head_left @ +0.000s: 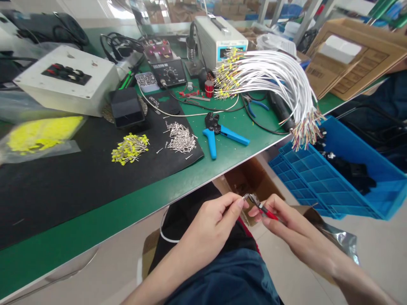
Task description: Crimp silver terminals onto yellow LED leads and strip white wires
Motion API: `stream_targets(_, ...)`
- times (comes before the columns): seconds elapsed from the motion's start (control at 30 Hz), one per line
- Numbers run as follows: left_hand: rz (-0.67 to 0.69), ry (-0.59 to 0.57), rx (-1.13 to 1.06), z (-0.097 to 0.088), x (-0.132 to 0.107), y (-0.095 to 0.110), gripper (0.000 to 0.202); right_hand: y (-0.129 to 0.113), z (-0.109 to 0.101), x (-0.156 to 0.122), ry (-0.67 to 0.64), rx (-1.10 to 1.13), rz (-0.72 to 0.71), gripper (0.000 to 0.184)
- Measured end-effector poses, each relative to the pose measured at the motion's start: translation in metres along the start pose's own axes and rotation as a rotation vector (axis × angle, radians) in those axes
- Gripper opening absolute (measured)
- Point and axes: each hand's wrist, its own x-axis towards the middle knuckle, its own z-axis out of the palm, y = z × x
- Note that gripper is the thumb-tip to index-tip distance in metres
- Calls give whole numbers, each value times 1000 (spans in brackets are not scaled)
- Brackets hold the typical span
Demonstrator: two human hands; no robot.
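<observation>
Over my lap, below the bench edge, my left hand (216, 218) pinches the end of a white cable (163, 231), whose loop shows to its left. My right hand (286, 222) is closed around small red-handled pliers (269, 213). The jaws meet the cable end at my left fingertips; whether they bite on it is too small to tell. On the bench above lie a blue-handled crimping tool (216, 130), a pile of small metal terminals (181, 137) and a pile of yellow-tipped terminals (130, 148).
A thick bundle of white cables (273, 70) hangs over the bench's right edge, by a blue crate (359, 178). Behind stand a soldering station (168, 72), a white power unit (219, 40) and a white box (66, 80). A black mat (79, 186) covers the left side.
</observation>
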Motion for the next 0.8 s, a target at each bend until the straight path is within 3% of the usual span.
stream_targets(0.33, 0, -89, -1, 8, 7, -3, 39, 15, -1, 0, 9, 32, 5, 29)
stream_targets(0.8, -27, -124, 5, 9, 13, -9, 40, 29, 1, 2, 23, 36, -3, 18)
